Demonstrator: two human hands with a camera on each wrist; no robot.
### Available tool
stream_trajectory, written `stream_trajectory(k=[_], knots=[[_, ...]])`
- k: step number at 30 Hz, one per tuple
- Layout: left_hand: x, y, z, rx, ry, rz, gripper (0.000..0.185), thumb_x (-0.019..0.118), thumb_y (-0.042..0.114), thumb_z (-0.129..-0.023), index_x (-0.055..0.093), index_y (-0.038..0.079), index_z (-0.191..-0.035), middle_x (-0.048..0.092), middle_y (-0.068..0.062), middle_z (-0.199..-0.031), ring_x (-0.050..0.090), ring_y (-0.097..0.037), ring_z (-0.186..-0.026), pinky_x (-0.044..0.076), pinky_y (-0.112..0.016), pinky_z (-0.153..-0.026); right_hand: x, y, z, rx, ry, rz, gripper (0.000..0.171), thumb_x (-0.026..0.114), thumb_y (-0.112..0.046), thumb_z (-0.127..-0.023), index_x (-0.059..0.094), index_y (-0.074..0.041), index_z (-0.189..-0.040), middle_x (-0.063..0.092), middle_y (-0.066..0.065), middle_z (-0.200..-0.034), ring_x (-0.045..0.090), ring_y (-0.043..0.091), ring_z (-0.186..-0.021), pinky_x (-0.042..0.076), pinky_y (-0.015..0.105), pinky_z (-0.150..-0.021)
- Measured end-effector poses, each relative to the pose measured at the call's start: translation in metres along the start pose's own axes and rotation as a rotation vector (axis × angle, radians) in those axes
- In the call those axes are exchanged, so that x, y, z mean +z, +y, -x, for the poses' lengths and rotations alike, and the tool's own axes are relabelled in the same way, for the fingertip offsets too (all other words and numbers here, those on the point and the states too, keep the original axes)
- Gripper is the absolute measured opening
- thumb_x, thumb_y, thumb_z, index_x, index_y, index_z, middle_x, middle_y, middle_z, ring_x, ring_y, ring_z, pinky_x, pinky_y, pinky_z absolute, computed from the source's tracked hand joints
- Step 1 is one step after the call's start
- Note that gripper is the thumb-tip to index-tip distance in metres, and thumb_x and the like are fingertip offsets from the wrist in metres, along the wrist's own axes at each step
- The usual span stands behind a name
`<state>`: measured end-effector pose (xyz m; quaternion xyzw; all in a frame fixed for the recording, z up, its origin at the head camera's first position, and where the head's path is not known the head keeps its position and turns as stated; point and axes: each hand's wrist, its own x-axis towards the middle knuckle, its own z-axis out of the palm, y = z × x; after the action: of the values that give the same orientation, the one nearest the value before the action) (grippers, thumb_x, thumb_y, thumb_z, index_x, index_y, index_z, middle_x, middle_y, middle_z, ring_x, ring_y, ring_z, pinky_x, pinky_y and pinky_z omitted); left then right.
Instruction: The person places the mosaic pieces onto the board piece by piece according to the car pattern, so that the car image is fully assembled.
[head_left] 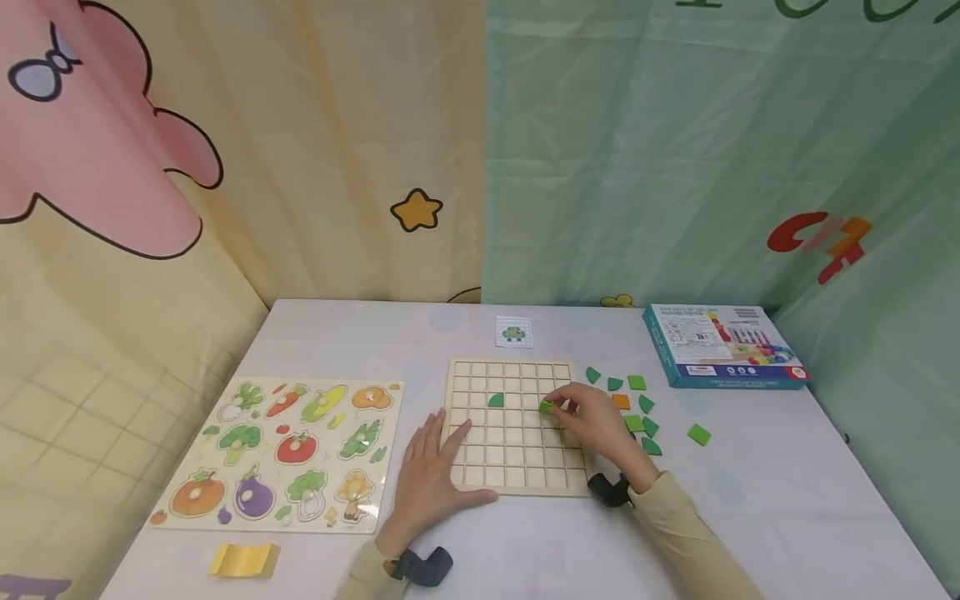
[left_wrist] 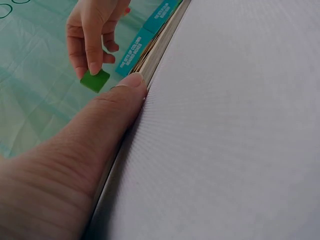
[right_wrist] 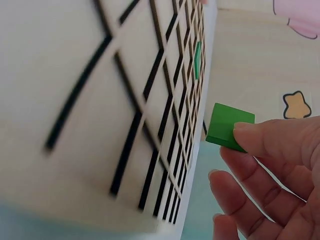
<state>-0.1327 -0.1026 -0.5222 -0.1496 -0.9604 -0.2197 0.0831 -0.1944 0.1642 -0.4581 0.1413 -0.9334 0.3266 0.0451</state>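
Our right hand (head_left: 596,425) pinches a small green tile (head_left: 547,407) at its fingertips (right_wrist: 250,137), holding it just above the wooden grid board (head_left: 513,427), over the cells on the right side of the upper half. A green quarter-round piece (head_left: 496,401) already sits in a cell to its left. Our left hand (head_left: 431,479) lies flat, fingers relaxed, on the tabletop (head_left: 525,542), touching the board's left edge.
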Motion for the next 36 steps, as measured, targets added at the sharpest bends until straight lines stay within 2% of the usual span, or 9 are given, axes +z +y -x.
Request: stream_trajectory(k=[6,14,27,36], knots=[[-0.001,-0.001,0.000,-0.002,-0.003,0.002,0.110,0.060,0.084,-0.059,0.040,0.021,-0.146,0.018,-0.017,-0.155,0.013,-0.032,-0.141,0.012,-0.046,-0.113,0.015,-0.009,-0.018,0.026,-0.053,0.016,0.006,0.075,-0.014,-0.082,0.073,-0.014,-0.088,0.061,-0.009,-0.074,0.048,0.010,-0.061,0.041,0.027,-0.053],[0.000,-0.001,0.000,-0.008,-0.013,0.007,0.111,0.059,0.085,-0.058,0.039,0.021,-0.146,0.017,-0.016,-0.155,0.012,-0.032,-0.141,0.011,-0.046,-0.113,0.030,-0.012,-0.035,0.003,-0.043,0.038,0.008,0.075,-0.015,-0.082,0.067,-0.018,-0.082,0.060,-0.009,-0.073,0.048,0.011,-0.061,0.041,0.028,-0.054],[0.001,-0.002,0.001,-0.008,-0.011,0.003,0.111,0.056,0.087,-0.058,0.038,0.023,-0.147,0.016,-0.016,-0.155,0.012,-0.031,-0.141,0.011,-0.046,-0.113,0.037,-0.017,-0.043,0.022,-0.094,-0.022,0.007,0.072,-0.014,-0.085,0.067,-0.017,-0.082,0.062,-0.008,-0.077,0.051,0.011,-0.066,0.043,0.029,-0.058],[0.004,-0.003,0.001,-0.018,-0.011,0.005,0.111,0.055,0.088,-0.058,0.038,0.024,-0.147,0.016,-0.015,-0.156,0.011,-0.030,-0.142,0.011,-0.045,-0.113,0.036,-0.017,-0.044,0.044,-0.102,0.005,0.003,0.072,-0.013,-0.085,0.071,-0.011,-0.087,0.062,-0.005,-0.082,0.051,0.012,-0.069,0.045,0.030,-0.060]])
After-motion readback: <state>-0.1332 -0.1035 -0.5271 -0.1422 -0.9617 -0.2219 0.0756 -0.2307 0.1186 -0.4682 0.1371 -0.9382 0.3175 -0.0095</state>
